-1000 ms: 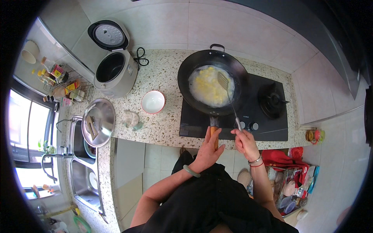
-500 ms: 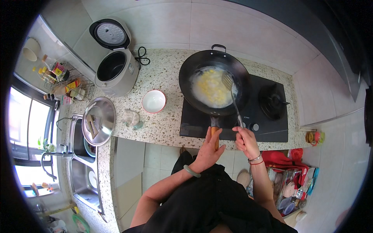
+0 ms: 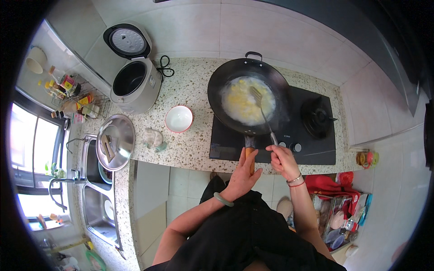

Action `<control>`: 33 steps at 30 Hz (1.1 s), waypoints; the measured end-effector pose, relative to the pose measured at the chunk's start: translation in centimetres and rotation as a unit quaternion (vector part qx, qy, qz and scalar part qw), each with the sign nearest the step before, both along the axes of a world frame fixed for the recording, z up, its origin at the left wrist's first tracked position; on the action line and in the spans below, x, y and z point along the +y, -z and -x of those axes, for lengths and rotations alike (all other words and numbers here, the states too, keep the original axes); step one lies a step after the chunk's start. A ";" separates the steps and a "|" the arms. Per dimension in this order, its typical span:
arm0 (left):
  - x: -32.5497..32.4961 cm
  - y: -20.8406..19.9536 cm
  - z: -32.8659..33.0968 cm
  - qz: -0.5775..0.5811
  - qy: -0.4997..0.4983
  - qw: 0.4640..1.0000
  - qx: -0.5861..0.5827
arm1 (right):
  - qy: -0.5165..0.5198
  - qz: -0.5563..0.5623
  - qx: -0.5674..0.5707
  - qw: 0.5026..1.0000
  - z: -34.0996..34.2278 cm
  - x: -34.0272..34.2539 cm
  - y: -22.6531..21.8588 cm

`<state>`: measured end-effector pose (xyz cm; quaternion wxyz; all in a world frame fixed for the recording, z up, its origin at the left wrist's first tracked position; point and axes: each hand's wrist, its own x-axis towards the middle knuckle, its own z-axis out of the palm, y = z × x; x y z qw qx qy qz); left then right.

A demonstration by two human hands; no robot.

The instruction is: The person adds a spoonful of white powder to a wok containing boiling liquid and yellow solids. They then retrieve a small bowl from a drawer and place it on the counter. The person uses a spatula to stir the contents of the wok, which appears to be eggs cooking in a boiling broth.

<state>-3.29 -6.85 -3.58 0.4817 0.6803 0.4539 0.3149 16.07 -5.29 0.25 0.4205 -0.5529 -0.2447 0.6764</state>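
A black wok stands on the left burner of the stove, with pale yellow egg-like pieces in whitish, cloudy liquid inside it. My left hand rests on the wok's wooden handle, thumb along one side and fingers over the other. My right hand is closed round the handle of a slotted metal spatula. The spatula's head lies in the food, right of the wok's middle.
A white bowl with a red rim stands left of the stove. Farther left are an open rice cooker, a steel lid and a double sink. A second burner is at the right; a range hood overhangs.
My right hand has shifted slightly left, drawing the spatula's head from the wok's right side toward the middle of the food. My left hand keeps its place on the handle.
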 end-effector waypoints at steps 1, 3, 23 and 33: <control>0.0 0.0 0.0 0.000 -0.001 1.000 0.001 | 0.006 -0.001 -0.010 1.000 0.2 -0.2 -0.5; 0.0 -0.1 0.0 0.004 -0.002 1.000 0.001 | 0.011 -0.007 -0.019 1.000 0.4 -0.4 -1.3; 0.0 -0.4 0.1 0.008 -0.003 1.000 -0.003 | -0.023 -0.014 -0.020 0.999 0.9 -0.9 -2.2; -0.1 0.0 0.0 -0.006 -0.004 1.000 -0.001 | -0.027 0.006 -0.008 1.000 0.9 -1.0 -1.0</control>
